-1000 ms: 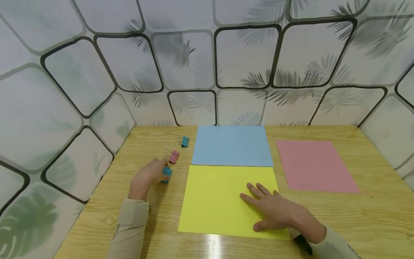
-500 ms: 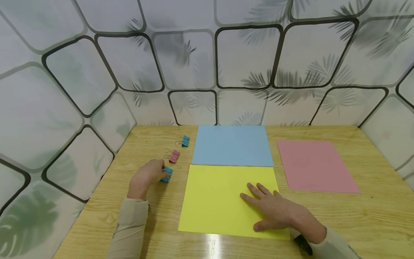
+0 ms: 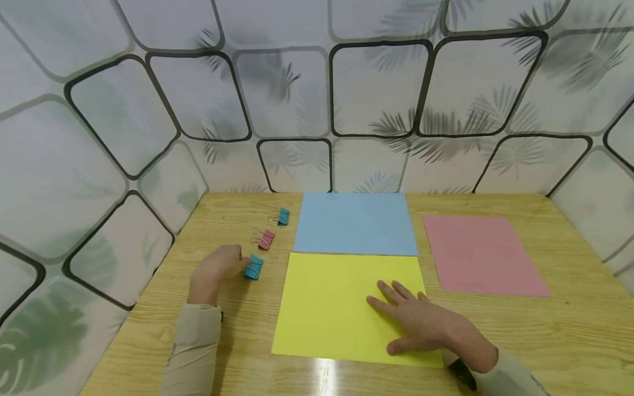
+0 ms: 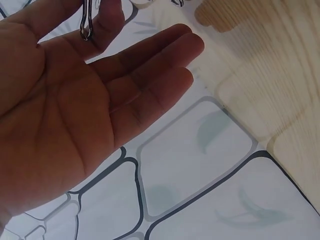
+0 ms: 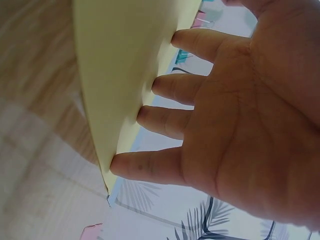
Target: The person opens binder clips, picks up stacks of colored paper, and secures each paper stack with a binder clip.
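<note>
My left hand (image 3: 216, 272) is at the near teal binder clip (image 3: 253, 268), left of the yellow sheet. Thumb and index finger pinch its wire handle (image 4: 86, 22), and the other fingers extend loosely in the left wrist view. The clip's body lies outside that view. With fingers spread, my right hand (image 3: 421, 322) rests on the right part of the yellow sheet (image 3: 327, 308); its fingertips (image 5: 162, 85) touch the paper in the right wrist view. Beyond the near clip lie a pink binder clip (image 3: 266, 240) and another teal binder clip (image 3: 283, 216).
A blue sheet (image 3: 355, 223) lies against the yellow sheet's far edge. To the right, a pink sheet (image 3: 485, 254) lies apart on the wooden table (image 3: 584, 335). A patterned backdrop (image 3: 297, 93) rises behind and at the sides.
My left hand has shifted left, with the near teal clip moving slightly left and showing more of its body. My right hand stays in place on the yellow sheet.
</note>
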### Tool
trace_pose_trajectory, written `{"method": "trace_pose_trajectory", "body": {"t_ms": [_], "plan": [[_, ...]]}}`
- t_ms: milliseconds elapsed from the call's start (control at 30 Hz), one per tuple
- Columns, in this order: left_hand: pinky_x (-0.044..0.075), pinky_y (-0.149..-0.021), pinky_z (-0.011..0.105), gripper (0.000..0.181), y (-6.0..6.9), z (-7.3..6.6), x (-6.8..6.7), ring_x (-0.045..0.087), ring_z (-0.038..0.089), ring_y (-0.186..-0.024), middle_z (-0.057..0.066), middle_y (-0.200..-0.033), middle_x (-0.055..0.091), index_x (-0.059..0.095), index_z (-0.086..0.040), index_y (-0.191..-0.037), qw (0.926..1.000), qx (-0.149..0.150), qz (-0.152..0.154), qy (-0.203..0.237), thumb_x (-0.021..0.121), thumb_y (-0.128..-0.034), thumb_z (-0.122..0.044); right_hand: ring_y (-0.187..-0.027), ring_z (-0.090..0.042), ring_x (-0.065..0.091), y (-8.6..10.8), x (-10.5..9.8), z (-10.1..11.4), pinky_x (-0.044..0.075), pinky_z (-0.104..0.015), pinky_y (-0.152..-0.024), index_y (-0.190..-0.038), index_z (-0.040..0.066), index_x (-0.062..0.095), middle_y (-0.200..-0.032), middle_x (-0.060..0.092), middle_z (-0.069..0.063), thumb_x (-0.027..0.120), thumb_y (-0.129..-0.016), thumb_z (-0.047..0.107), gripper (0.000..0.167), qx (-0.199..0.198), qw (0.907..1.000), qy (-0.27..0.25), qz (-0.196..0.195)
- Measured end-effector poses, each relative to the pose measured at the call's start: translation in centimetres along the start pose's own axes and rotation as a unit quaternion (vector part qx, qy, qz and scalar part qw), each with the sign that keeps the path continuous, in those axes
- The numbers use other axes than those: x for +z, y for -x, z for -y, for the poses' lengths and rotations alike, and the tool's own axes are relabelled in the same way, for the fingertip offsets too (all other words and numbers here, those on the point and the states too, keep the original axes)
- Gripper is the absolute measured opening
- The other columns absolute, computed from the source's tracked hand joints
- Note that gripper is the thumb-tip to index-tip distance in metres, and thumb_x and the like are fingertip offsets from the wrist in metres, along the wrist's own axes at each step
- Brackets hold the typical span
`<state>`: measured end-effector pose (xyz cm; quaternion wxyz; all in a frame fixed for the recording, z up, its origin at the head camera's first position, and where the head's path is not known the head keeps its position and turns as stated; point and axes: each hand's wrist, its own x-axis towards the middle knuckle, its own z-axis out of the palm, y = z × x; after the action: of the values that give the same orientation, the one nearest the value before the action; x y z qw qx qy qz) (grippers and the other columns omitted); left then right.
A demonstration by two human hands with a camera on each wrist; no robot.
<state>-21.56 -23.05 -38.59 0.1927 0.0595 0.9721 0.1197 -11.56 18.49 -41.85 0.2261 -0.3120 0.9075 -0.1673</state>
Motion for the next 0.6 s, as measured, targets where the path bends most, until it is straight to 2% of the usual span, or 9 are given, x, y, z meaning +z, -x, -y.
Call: {"method": "trace_pose_trajectory", "body": {"t_ms": [100,200,333,500,600], "plan": [[0.049,-0.087,0.050,0.041,0.03,0.00,-0.01,0.057,0.029,-0.094,0.031,-0.119,0.061,0.053,0.016,-0.123,0.9999,-0.009,0.008,-0.003,0.046,-0.1043,-0.020,-0.147,-0.049,0.014,0.00,-0.05,-0.04,0.023,-0.082,-0.097,-0.157,0.015,0.032,-0.163,0.014,-0.021,0.074,-0.087,0.046,0.087,-0.004,1.0000,-0.006,0.003],[0.046,-0.097,0.054,0.047,-0.02,-0.09,0.11,0.058,0.038,-0.111,0.036,-0.132,0.053,0.046,0.019,-0.132,0.9995,-0.024,0.018,-0.002,0.040,-0.1056,-0.018,-0.147,-0.049,0.014,0.07,-0.09,-0.08,0.023,-0.082,-0.097,-0.157,0.016,0.031,-0.163,0.013,-0.021,0.073,-0.086,0.047,0.088,-0.006,0.9999,-0.012,0.005],[0.039,-0.105,0.058,0.050,0.09,-0.20,0.19,0.047,0.050,-0.128,0.039,-0.138,0.045,0.038,0.021,-0.137,0.9991,-0.034,0.023,0.007,0.035,-0.1060,-0.017,-0.147,-0.049,0.013,0.04,-0.07,-0.12,0.023,-0.081,-0.098,-0.157,0.016,0.031,-0.163,0.013,-0.021,0.073,-0.086,0.048,0.088,-0.006,0.9999,-0.010,0.008],[0.035,-0.108,0.060,0.052,0.32,-0.43,0.02,0.038,0.053,-0.133,0.042,-0.143,0.036,0.029,0.022,-0.141,0.9987,-0.038,0.025,0.025,0.030,-0.1066,-0.017,-0.147,-0.050,0.012,0.04,-0.12,-0.03,0.022,-0.081,-0.098,-0.157,0.017,0.030,-0.163,0.012,-0.021,0.073,-0.085,0.049,0.090,-0.006,0.9998,-0.015,0.013],[0.037,-0.106,0.059,0.053,0.39,-0.60,-0.19,0.038,0.053,-0.133,0.043,-0.144,0.033,0.024,0.023,-0.143,0.9988,-0.029,0.023,0.031,0.027,-0.1076,-0.016,-0.147,-0.050,0.012,0.04,-0.19,-0.05,0.022,-0.082,-0.098,-0.157,0.016,0.030,-0.163,0.012,-0.021,0.074,-0.085,0.048,0.091,-0.007,0.9998,-0.015,0.014]]}}
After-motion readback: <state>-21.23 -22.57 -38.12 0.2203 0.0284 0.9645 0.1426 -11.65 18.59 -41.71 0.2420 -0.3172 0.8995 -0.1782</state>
